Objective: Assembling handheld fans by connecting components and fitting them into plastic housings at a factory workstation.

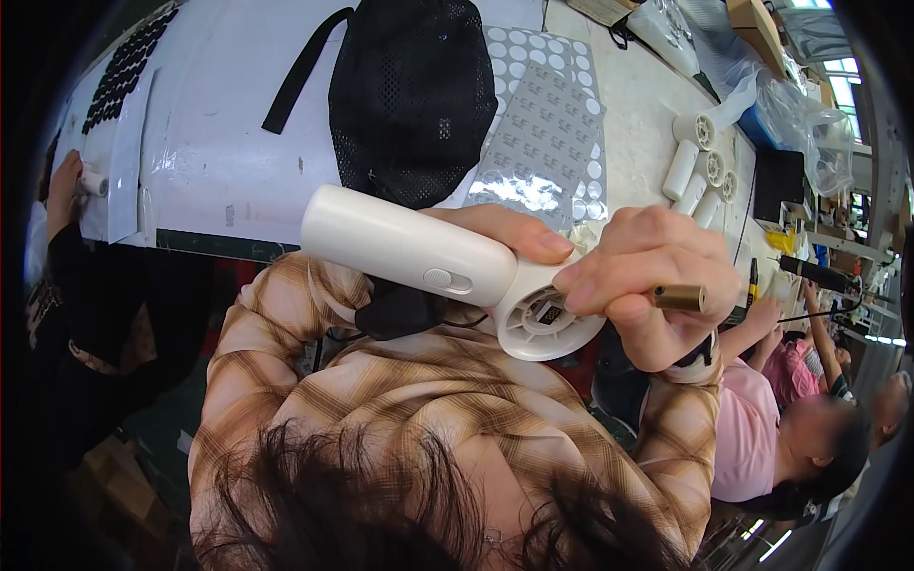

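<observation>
A white handheld fan body [409, 243] is held up in front of my chest, its handle pointing to the left. On the handle is a small oval slide switch [446, 280]; at the right end sits a round head [514, 333] with spokes and a small dark part inside. My left hand [519, 228] is closed around the fan from behind, thumb on top near the neck; its other fingers are hidden. Curled at the head's rim, my right hand [662, 262] grips a brass-coloured cylinder [681, 298], whose end sticks out between the fingers. Fingertips of that hand touch the head.
Beyond the fan, a black mesh bag [409, 105] lies on the white table [238, 105]. Beside it are a grey printed sheet [543, 133] and sheets of round white stickers [519, 43]. Several white fan bodies [680, 169] lie at right. A co-worker's hand [65, 181] shows at far left.
</observation>
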`<action>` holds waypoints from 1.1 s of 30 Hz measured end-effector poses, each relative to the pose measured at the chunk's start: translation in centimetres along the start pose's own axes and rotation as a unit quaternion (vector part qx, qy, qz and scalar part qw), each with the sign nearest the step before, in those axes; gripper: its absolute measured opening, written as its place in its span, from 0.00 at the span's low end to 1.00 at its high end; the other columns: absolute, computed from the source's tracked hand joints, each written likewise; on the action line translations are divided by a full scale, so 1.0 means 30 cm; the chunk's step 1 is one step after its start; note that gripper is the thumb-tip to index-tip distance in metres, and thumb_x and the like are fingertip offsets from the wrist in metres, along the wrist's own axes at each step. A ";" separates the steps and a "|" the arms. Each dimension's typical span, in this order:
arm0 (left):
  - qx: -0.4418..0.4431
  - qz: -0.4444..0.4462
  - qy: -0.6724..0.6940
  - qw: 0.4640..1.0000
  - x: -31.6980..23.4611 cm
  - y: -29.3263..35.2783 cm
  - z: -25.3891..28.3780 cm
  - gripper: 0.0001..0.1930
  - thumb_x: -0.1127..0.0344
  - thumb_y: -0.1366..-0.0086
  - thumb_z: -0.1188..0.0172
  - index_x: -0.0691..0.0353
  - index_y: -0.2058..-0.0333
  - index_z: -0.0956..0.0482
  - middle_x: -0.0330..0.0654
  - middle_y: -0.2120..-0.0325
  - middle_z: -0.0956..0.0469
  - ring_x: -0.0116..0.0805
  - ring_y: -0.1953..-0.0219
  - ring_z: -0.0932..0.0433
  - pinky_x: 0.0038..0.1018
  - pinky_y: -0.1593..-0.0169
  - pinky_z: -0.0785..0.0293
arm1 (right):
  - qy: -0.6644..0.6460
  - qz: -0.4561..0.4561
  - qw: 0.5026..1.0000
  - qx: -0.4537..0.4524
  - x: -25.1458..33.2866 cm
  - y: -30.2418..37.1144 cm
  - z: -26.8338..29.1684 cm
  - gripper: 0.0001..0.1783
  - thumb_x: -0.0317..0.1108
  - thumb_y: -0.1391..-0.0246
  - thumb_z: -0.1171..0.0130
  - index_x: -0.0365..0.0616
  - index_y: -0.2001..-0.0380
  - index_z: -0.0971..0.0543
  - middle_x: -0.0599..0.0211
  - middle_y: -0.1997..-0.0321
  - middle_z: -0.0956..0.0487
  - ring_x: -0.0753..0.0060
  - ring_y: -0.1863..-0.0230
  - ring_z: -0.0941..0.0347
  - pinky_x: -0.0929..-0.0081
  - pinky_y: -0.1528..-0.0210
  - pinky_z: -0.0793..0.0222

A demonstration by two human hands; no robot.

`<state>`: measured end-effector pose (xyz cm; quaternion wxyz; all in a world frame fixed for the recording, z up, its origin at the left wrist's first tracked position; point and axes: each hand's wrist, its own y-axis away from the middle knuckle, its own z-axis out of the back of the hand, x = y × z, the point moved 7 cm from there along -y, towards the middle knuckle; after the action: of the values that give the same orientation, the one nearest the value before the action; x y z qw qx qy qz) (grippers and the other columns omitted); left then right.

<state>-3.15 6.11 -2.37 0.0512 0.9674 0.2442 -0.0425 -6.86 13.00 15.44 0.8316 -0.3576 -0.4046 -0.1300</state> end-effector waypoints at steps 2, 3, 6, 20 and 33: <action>-0.103 0.071 -0.031 0.992 0.020 -0.007 0.020 0.15 0.59 0.39 0.52 0.65 0.65 0.24 0.43 0.69 0.22 0.26 0.67 0.26 0.18 0.64 0.32 | 0.017 0.039 0.999 0.004 0.012 0.007 -0.003 0.13 0.37 0.45 0.45 0.38 0.75 0.21 0.61 0.74 0.22 0.74 0.81 0.29 0.80 0.81 0.35; 0.002 0.043 -0.009 0.999 0.033 -0.049 0.009 0.16 0.58 0.38 0.53 0.65 0.66 0.24 0.43 0.70 0.22 0.27 0.68 0.26 0.19 0.65 0.32 | 0.032 0.076 0.997 0.007 0.026 0.012 -0.005 0.13 0.37 0.44 0.45 0.38 0.75 0.21 0.61 0.73 0.22 0.74 0.82 0.30 0.81 0.82 0.36; 0.210 -0.010 0.033 0.977 0.024 -0.084 -0.061 0.17 0.57 0.38 0.54 0.66 0.67 0.23 0.42 0.73 0.22 0.28 0.71 0.26 0.21 0.67 0.31 | 0.063 0.136 0.988 0.019 0.065 0.019 0.004 0.13 0.37 0.44 0.46 0.38 0.75 0.21 0.61 0.72 0.22 0.75 0.82 0.31 0.82 0.83 0.37; 0.036 0.121 -0.094 0.987 0.015 -0.070 -0.173 0.19 0.58 0.31 0.62 0.65 0.73 0.28 0.41 0.85 0.28 0.24 0.90 0.34 0.17 0.90 0.40 | 0.076 0.225 0.971 0.015 0.094 0.033 0.000 0.08 0.32 0.54 0.37 0.37 0.74 0.19 0.63 0.74 0.22 0.80 0.83 0.31 0.87 0.85 0.38; -0.043 0.145 -0.048 0.987 0.031 0.001 -0.160 0.19 0.60 0.41 0.51 0.70 0.57 0.27 0.45 0.66 0.24 0.29 0.62 0.28 0.19 0.55 0.35 | 0.118 0.189 0.975 0.006 0.107 0.064 -0.024 0.09 0.39 0.50 0.39 0.45 0.72 0.19 0.66 0.71 0.21 0.81 0.81 0.31 0.86 0.83 0.38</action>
<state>-2.04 7.08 2.28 0.1101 0.9863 0.1005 -0.0710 -3.43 14.11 16.65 0.8851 -0.4046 -0.2296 -0.0092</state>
